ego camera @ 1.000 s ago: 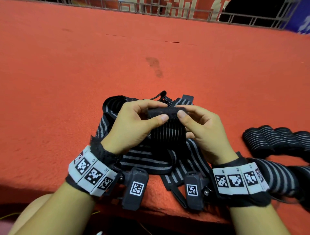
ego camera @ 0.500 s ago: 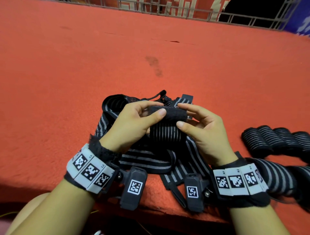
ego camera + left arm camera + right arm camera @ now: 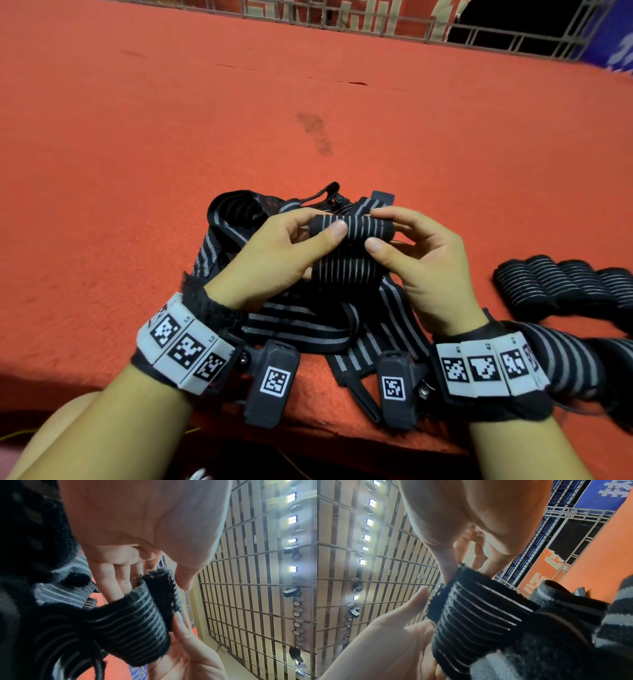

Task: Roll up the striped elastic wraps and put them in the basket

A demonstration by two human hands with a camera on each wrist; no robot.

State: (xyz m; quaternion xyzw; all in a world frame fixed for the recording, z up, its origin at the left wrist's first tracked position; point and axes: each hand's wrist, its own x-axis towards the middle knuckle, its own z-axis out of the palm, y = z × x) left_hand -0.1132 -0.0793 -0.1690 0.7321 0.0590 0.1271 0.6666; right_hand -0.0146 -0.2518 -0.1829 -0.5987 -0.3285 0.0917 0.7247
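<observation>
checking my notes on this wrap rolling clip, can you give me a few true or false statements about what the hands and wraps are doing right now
1. Both hands hold the same striped wrap. True: the left hand and the right hand pinch its rolled end.
2. Finished rolls lie to the person's right. True.
3. The wrap being rolled is fully wound. False: a flat length still hangs below the roll.
4. A basket stands beside the loose wraps. False: no basket is in view.
5. The surface is blue. False: the surface is red.
</observation>
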